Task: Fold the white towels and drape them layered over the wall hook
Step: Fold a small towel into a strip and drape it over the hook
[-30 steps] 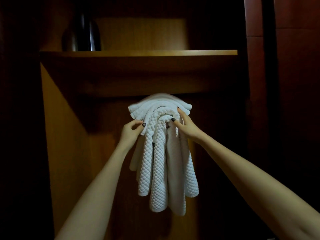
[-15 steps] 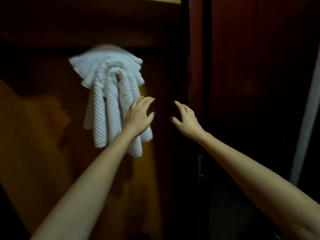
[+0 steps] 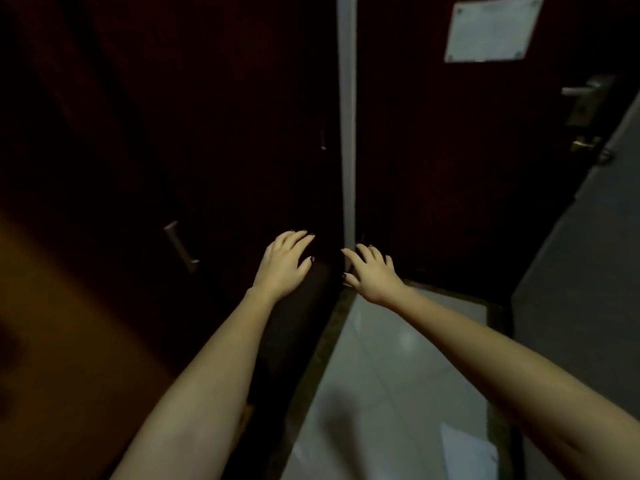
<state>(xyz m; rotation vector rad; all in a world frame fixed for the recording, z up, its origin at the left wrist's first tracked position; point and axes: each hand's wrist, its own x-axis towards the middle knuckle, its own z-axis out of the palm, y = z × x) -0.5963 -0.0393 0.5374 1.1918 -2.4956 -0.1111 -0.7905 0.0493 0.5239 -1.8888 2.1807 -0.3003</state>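
Note:
No towel and no hook are in view now. My left hand (image 3: 284, 263) is stretched out in the air in front of a dark wooden wardrobe door, fingers straight and empty. My right hand (image 3: 371, 271) hovers beside it, fingers spread and relaxed, holding nothing. The two hands are a short gap apart, near the white vertical strip.
A dark wardrobe door (image 3: 194, 140) with a metal handle (image 3: 180, 246) stands at the left. A white vertical strip (image 3: 347, 116) divides it from a dark room door with a lever handle (image 3: 585, 90) and a white sign (image 3: 493, 27). Pale tiled floor (image 3: 391, 375) lies below.
Both hands let go of the hung white towels and drew back. The view swung right and down, so the towels and the wardrobe interior passed out of frame on the left.

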